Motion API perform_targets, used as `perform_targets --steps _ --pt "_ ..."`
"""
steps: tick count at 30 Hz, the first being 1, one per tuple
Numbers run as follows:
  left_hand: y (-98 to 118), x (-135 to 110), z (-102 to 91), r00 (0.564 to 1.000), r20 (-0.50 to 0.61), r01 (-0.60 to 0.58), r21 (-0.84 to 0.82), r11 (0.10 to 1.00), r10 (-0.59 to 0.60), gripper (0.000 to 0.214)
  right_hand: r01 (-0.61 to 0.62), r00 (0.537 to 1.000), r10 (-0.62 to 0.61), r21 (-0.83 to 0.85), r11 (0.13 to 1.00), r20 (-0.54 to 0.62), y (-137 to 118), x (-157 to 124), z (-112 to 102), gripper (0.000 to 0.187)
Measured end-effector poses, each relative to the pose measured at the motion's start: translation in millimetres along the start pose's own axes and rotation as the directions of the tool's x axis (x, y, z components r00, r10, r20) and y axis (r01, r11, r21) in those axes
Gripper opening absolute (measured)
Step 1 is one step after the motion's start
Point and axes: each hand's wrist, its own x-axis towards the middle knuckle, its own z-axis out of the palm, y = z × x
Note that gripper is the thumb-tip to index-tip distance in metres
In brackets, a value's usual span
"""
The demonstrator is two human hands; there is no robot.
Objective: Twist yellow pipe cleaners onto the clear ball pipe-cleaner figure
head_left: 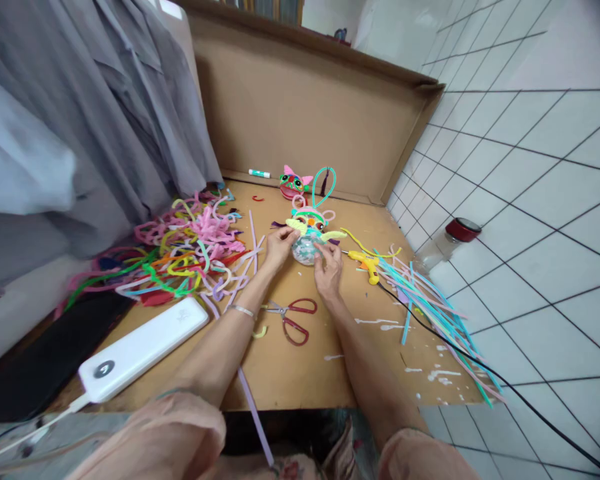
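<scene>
A small craft animal [314, 220] with large eyes, an orange nose, pink loop ears and a teal band is at the table's middle. Below its face is a round, clear-and-white body [304, 251]. My left hand [279, 248] pinches a pale yellow fuzzy piece [296, 226] at the face's left side. My right hand [329, 268] holds the body from the right, fingers closed against it. A second pale yellow piece [334, 236] sticks out above that hand. Red-handled scissors [296, 320] lie open between my forearms. A yellow glue gun [365, 263] rests right of my right hand.
Tangled pipe cleaners [200, 233] pile up on the left; straight ones [430, 300] lie right, under a black cord. A white power bank [145, 350] sits front left. A finished-looking pink-eared figure [294, 183] and glue stick [259, 173] are by the cardboard wall [305, 113].
</scene>
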Motion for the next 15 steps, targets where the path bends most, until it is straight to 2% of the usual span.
perform_targets --steps 15 --pt "-8.6 4.3 -2.5 1.0 -0.027 0.006 -0.04 0.999 -0.007 0.025 0.076 0.996 -0.07 -0.133 0.988 0.05 -8.5 -3.5 -0.9 0.034"
